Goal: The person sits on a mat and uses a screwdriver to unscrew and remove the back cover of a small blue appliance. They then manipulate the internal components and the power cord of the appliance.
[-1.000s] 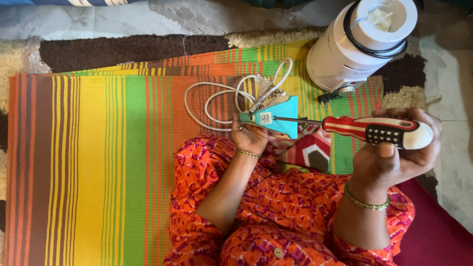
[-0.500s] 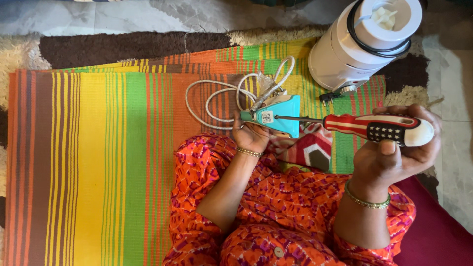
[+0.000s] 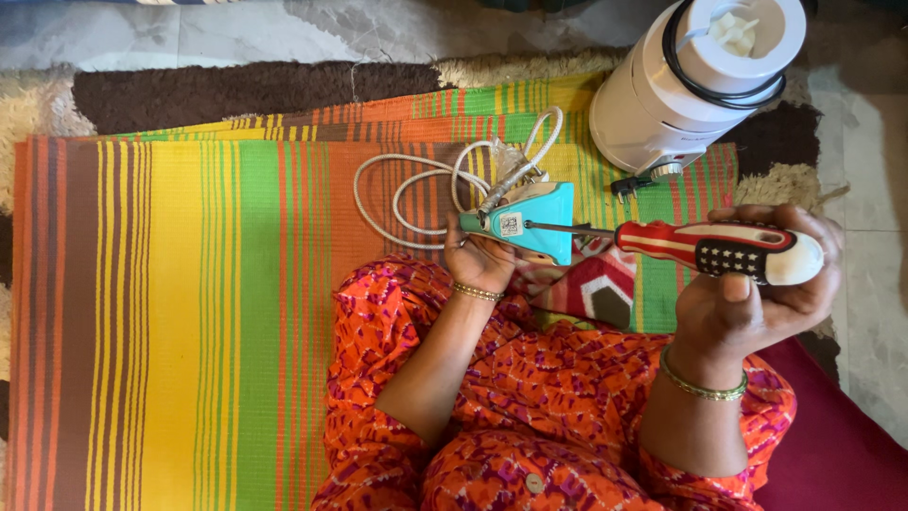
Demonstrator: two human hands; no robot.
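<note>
Between both hands — screwdriver (image 3: 700, 248) tip touching teal iron (image 3: 532, 220).

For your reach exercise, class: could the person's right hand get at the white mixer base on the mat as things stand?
Probably not yet: the right hand is closed on the screwdriver, though the white mixer base stands close above it with nothing between.
</note>
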